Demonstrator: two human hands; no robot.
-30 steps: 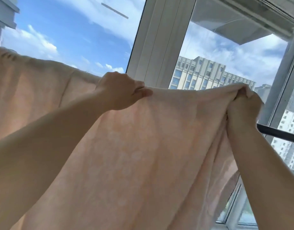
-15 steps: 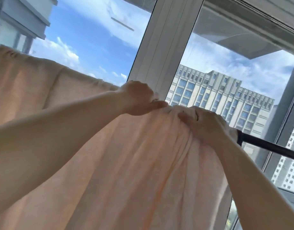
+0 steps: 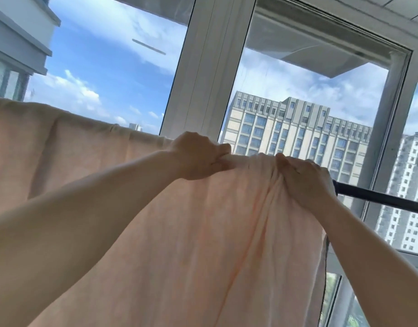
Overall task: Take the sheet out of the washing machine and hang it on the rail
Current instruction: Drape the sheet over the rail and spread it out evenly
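A pale peach sheet (image 3: 203, 244) hangs over a dark rail (image 3: 380, 197), draped from the far left to just right of centre. Most of the rail is hidden under the cloth; only its bare right end shows. My left hand (image 3: 198, 159) grips the sheet's top fold on the rail. Close to its right, my right hand (image 3: 307, 180) grips a bunched part of the sheet at its right edge, where the folds gather.
Behind the rail stands a large window with a white frame post (image 3: 203, 67) in the middle and a grey post (image 3: 389, 128) at the right. Tall buildings (image 3: 297, 131) and sky lie beyond the glass.
My right hand has moved left along the rail toward the left hand, bunching the sheet's right edge. The top edge now lies on the rail instead of being held up stretched.
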